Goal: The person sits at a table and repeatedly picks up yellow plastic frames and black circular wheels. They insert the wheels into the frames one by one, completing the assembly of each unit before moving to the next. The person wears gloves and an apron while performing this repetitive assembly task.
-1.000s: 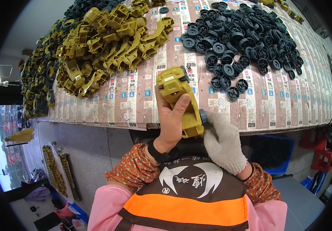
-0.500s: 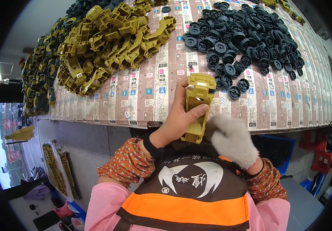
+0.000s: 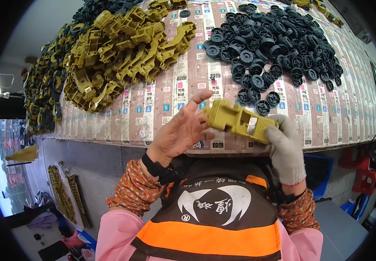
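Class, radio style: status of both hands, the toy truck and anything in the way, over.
Left hand open beside one end of the toy truck. Gloved right hand gripping the other end. Wheels piled beyond, apart from both hands.

Right hand [image 3: 286, 152] grips yellow toy truck [image 3: 239, 123] — left hand [image 3: 178, 131] splayed by it.

The bare left hand [image 3: 178, 134], now loosened from the yellow toy vehicle [image 3: 239, 119], is spreading its fingers at nine o'clock; the gloved right hand [image 3: 287, 148] is gripping the four o'clock end. The vehicle is slanting ten-to-four, no longer pointing near twelve.
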### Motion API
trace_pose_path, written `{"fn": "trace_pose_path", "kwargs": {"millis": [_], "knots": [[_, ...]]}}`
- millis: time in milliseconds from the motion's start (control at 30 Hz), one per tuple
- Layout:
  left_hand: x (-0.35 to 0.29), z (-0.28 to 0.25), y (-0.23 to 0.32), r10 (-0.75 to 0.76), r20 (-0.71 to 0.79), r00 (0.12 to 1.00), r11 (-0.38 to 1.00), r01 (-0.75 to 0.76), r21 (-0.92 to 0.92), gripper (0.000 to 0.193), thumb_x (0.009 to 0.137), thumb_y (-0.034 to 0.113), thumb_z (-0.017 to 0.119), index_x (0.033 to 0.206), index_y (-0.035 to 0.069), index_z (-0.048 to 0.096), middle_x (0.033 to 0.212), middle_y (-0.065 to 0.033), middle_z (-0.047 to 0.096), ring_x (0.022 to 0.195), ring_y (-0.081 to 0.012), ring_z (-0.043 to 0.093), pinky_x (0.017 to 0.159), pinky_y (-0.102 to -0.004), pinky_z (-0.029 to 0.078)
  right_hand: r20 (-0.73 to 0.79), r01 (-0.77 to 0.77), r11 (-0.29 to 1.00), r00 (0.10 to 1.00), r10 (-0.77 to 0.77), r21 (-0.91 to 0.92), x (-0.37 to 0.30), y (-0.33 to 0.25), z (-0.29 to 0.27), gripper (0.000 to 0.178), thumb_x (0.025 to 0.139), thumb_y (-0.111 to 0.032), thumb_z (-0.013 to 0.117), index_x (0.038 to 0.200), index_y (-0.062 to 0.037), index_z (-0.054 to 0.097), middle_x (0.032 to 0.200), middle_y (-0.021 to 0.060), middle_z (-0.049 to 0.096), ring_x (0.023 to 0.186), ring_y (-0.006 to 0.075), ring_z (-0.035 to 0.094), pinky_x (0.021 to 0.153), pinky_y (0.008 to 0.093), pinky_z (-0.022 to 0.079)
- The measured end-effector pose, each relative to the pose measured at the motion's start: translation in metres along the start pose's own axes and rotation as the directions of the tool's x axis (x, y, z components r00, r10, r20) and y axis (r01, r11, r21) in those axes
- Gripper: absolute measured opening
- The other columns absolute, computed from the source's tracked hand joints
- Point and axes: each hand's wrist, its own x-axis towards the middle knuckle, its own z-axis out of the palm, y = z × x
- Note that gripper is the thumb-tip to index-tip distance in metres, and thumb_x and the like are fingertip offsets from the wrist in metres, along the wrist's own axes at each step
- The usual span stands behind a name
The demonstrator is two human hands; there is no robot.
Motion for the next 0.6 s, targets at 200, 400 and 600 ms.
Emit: {"fn": "trace_pose_path", "kwargs": {"millis": [200, 400, 600], "knots": [[0.016, 0.024, -0.034, 0.245, -0.267, 0.932, 0.961, -0.271, -0.062, 0.067, 0.103, 0.052, 0.067, 0.156, 0.02, 0.043, 0.146, -0.017, 0.058, 0.136, -0.0393, 0.059, 0.114, -0.0589, 0.049, 0.033, -0.173, 0.944, 0.981, 0.19, -0.281, -0.014, -0.006, 0.018, 0.029, 0.103, -0.018, 0.065, 0.125, 0.0016, 0.063, 0.102, 0.0085, 0.068, 0.085, 0.0173, 0.071, 0.067, 0.0308, 0.061], [0.02, 0.021, -0.033, 0.149, -0.328, 0.933, 0.972, -0.199, -0.124, 0.071, 0.106, 0.065, 0.05, 0.15, 0.01, 0.052, 0.146, -0.0208, 0.062, 0.125, -0.0398, 0.067, 0.103, -0.0534, 0.059, 0.149, 0.326, 0.177, 0.765, -0.627, -0.929, 0.039, -0.01, -0.018, 0.022, 0.095, -0.013, 0.072, 0.116, -0.0051, 0.072, 0.094, 0.0157, 0.07, 0.086, 0.0339, 0.07, 0.075, 0.0447, 0.055], [0.012, 0.019, -0.03, 0.094, -0.246, 0.965, 0.991, -0.115, -0.071, 0.067, 0.108, 0.063, 0.05, 0.154, 0.015, 0.044, 0.142, -0.0132, 0.063, 0.118, -0.0342, 0.071, 0.1, -0.0443, 0.06, 0.291, 0.264, -0.135, 0.751, -0.593, -0.955, 0.054, -0.009, -0.002, 0.025, 0.088, -0.01, 0.073, 0.111, -0.0056, 0.066, 0.1, 0.0155, 0.063, 0.092, 0.0391, 0.066, 0.078, 0.0499, 0.055]]}}
